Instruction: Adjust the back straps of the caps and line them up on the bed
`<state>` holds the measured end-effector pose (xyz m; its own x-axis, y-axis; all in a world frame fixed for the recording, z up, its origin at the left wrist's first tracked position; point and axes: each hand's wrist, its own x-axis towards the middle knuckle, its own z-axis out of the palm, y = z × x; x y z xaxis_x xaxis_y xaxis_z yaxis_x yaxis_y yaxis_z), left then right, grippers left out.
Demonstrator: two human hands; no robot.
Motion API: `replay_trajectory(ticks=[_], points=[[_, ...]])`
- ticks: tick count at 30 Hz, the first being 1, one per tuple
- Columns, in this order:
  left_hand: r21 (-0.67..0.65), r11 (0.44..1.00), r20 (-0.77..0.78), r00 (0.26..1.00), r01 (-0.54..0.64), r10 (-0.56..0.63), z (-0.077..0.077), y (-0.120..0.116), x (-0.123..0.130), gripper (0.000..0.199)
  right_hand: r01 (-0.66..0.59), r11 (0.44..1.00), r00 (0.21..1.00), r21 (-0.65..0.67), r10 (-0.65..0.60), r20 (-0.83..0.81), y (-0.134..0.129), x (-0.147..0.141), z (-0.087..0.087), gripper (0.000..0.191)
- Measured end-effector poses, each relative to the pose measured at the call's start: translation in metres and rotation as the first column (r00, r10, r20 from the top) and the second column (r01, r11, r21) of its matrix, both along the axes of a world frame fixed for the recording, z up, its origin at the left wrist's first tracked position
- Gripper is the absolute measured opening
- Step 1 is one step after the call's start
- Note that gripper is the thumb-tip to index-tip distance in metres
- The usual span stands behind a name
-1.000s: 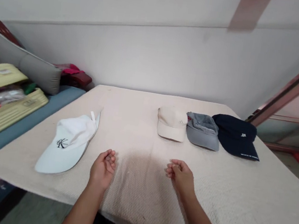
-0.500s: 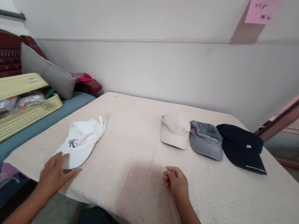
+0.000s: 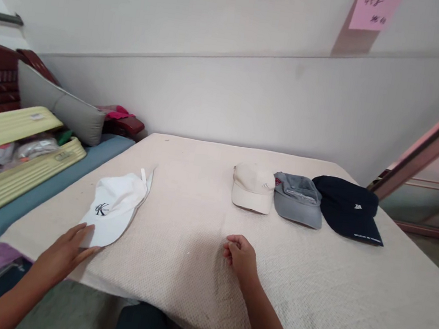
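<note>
A white baseball cap (image 3: 118, 199) with a black monogram lies on the left side of the cloth-covered table, its brim towards me. My left hand (image 3: 66, 252) is at the front of that brim, fingers spread, fingertips touching its edge and the thumb along the front. My right hand (image 3: 242, 256) hovers low over the middle of the table, fingers loosely curled with nothing visible in them. Beyond it, a beige cap (image 3: 253, 186), a grey cap (image 3: 298, 200) and a navy cap (image 3: 347, 210) sit side by side in a row, brims facing me.
A pale textured cloth (image 3: 186, 192) covers the table, which meets a white wall (image 3: 212, 98). On the left are a blue-topped bench (image 3: 92, 168), yellow slatted panels (image 3: 17, 174) and a grey cushion (image 3: 60, 101). A pink note (image 3: 374, 11) hangs on the wall.
My left hand has shifted a little left along the white cap's brim. My right hand has drifted slightly left. The view has turned slightly right; the caps stay in place.
</note>
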<state>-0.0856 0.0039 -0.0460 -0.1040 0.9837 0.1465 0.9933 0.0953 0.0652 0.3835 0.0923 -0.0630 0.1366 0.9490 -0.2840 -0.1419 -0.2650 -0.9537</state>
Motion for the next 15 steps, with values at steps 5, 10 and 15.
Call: replay_trajectory(ticks=[5,10,15], points=[[-0.007,0.989,-0.114,0.983,-0.146,0.144,0.002,0.001,0.020,0.082,0.003,1.000,0.999,0.007,-0.004,0.032,0.000,-0.006,-0.002,0.013],[0.045,0.998,-0.230,0.972,-0.047,0.056,-0.002,0.010,0.031,0.076,-0.008,1.000,0.999,0.004,0.008,0.047,-0.001,-0.007,-0.002,0.014],[-0.040,0.999,-0.155,0.988,-0.002,-0.004,0.015,0.017,0.021,0.051,-0.041,0.999,0.998,-0.019,0.042,0.045,-0.001,-0.009,-0.003,0.016]])
